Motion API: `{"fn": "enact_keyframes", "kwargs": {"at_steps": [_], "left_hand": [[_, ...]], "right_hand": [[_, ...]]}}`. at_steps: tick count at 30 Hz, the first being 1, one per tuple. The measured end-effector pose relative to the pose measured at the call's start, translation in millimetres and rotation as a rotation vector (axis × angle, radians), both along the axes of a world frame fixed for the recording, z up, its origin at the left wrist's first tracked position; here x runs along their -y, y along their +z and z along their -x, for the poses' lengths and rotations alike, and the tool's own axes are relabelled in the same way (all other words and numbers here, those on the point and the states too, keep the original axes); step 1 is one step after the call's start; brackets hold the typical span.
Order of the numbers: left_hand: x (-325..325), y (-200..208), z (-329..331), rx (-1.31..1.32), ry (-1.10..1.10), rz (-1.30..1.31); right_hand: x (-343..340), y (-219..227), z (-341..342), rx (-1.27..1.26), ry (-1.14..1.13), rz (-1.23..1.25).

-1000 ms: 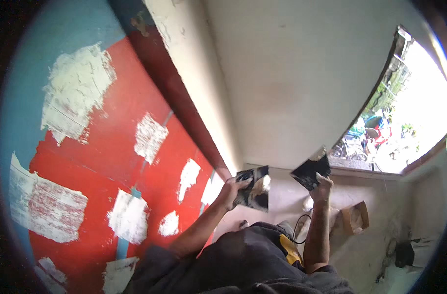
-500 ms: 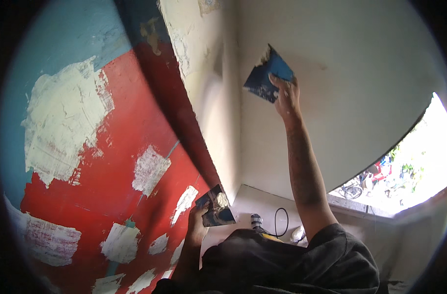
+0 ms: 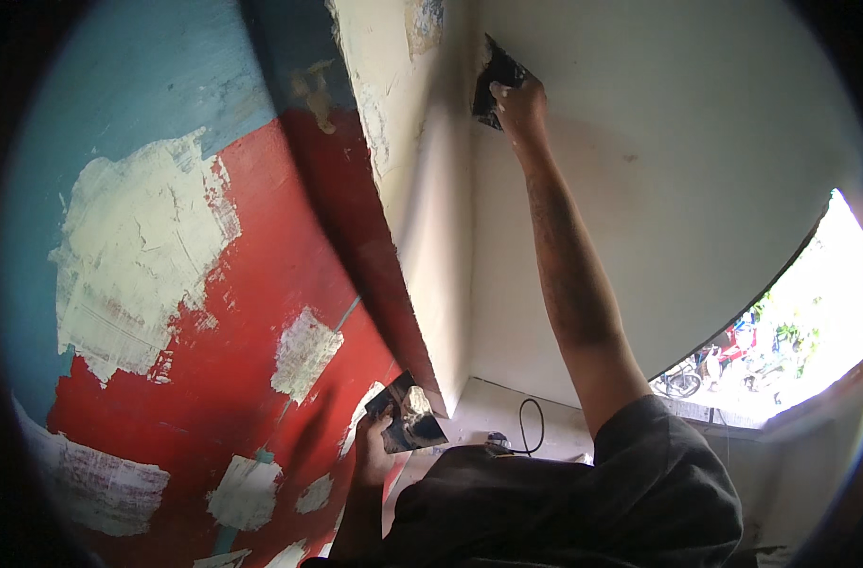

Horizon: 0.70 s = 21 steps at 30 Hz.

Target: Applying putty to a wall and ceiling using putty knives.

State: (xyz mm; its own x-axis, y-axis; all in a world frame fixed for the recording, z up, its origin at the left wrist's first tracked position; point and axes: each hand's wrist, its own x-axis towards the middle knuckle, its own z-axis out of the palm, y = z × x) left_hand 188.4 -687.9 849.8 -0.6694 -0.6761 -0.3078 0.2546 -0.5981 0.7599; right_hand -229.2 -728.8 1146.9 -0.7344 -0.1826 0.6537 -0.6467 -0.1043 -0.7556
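My right arm is stretched far up, and my right hand grips a dark, flat putty spreader. Its edge is at the pale wall close to the inner corner; whether it touches cannot be told. Low down beside the red wall, my left hand holds a second dark spreader by one side. A lump of cream putty lies on that blade.
On the left, a blue and red wall carries several rough patches of whitish filler. A cream wall strip runs into the corner. At right is a bright opening with a motorcycle outside. A black cable loop shows below.
My right hand has moved up and left with its spreader, nearer the corner, and the blade is turned more edge-on. My left hand still holds its putty-loaded spreader. The view has shifted slightly.
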Motion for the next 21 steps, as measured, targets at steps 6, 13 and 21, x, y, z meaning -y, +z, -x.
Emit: {"fn": "enact_keyframes", "kwargs": {"at_steps": [6,13,21], "left_hand": [[5.9,7.1,-15.3,0.011,-0.033,-0.017],[7.2,1.0,-27.3,-0.076,0.047,-0.030],[9.9,-20.4,-39.7,-0.004,0.094,-0.093]], "right_hand": [[14.4,9.8,-18.8,-0.081,-0.094,-0.033],[23.9,12.0,-19.3,-0.102,-0.243,-0.112],[38.3,14.4,-29.4,-0.157,-0.221,-0.140]]}}
